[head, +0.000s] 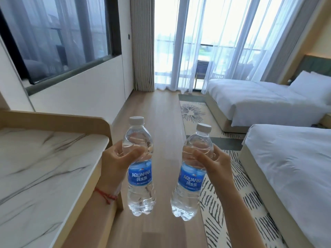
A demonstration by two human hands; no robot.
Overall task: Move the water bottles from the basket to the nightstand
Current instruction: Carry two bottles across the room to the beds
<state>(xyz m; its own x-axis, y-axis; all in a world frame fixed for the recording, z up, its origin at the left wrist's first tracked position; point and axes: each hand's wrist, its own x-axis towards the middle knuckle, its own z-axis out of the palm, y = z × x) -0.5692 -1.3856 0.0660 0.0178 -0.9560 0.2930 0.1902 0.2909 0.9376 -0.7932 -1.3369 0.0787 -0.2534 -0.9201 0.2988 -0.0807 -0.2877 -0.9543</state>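
A view looking down from a person's head into a hotel bedroom. Two bare arms reach forward, each hand holding a clear plastic water bottle upright in the air above a wooden floor point(161, 113).

The left hand point(116, 161) is wrapped around the upper body of the left bottle point(140, 176), fingers closed just above its blue label. A red string bracelet point(105, 195) circles the left wrist. The right hand point(215, 163) grips the right bottle point(190, 183) the same way, above the label; this bottle tilts slightly, its base leaning left. Both bottles have white caps, look full, and hang side by side without touching.

To the left is a counter point(44, 167) with a white marble-patterned top edged in pale wood. To the right stand two beds with white bedding, the near bed point(295, 167) and the far bed point(259, 99), with a black-and-white patterned rug point(232, 212) on the floor beside them. Between the beds, at the right edge, a small pale surface shows, possibly a nightstand, but too little is visible to be sure. Sheer white curtains point(223, 42) cover tall bright windows at the back.
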